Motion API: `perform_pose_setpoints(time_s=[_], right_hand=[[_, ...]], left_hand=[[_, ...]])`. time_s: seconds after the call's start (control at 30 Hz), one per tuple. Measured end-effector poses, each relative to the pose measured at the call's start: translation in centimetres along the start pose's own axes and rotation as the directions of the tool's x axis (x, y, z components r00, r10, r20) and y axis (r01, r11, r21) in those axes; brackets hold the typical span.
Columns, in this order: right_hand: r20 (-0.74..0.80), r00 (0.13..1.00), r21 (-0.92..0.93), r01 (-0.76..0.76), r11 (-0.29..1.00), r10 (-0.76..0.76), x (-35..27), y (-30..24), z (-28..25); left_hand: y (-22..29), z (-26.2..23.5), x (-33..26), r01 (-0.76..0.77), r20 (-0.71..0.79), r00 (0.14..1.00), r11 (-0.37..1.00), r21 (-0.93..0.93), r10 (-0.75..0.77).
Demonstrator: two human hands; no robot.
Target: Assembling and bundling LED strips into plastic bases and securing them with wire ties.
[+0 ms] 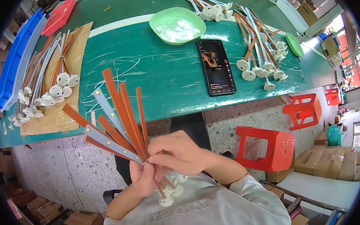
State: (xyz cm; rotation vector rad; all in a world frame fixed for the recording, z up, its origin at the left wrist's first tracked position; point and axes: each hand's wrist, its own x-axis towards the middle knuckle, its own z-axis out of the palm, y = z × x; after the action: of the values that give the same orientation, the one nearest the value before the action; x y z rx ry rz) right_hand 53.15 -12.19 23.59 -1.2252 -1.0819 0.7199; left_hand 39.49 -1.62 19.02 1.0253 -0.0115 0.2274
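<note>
Against my lap I hold a bundle of LED strips [125, 116], orange-brown and pale, with small yellow LEDs on the pale ones. The strips fan upward, and their white round bases [166, 200] hang below my hands. My left hand [143, 178] grips the bundle from the left, thumb on top. My right hand [176, 154] is closed at the same spot, its fingers pinching a thin white tie that crosses the strips. Whether the tie is twisted fast cannot be seen. More thin white ties [122, 78] lie loose on the green table beyond.
The green table [143, 53] carries a phone [217, 67] with a lit screen, a green bowl [158, 25], and tied strip bundles [263, 58] to the right. Other bundles [58, 85] lie on cardboard at left, beside a blue tray [18, 60]. Red stools [273, 148] stand at right.
</note>
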Motion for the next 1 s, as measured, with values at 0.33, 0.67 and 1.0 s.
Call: perform_pose_setpoints(time_s=[0.33, 0.67, 1.0], right_hand=[[-0.095, 0.989, -0.034, 0.113, 0.993, -0.116, -0.9, 0.7, -0.1], [-0.185, 0.982, 0.218, 0.004, 0.976, 0.038, -1.5, 1.7, 1.8], [-0.33, 0.818, -0.426, 0.317, 0.847, -0.472, -1.4, 1.7, 3.6]], left_hand=[[0.7, -0.7, -0.1, -0.11, -0.005, 0.992, 0.874, 0.472, 0.128], [0.9, -0.7, 0.1, -0.075, -0.099, 0.986, 0.891, 0.448, 0.132], [0.6, -1.0, 0.2, -0.082, -0.025, 0.996, 0.974, 0.213, 0.09]])
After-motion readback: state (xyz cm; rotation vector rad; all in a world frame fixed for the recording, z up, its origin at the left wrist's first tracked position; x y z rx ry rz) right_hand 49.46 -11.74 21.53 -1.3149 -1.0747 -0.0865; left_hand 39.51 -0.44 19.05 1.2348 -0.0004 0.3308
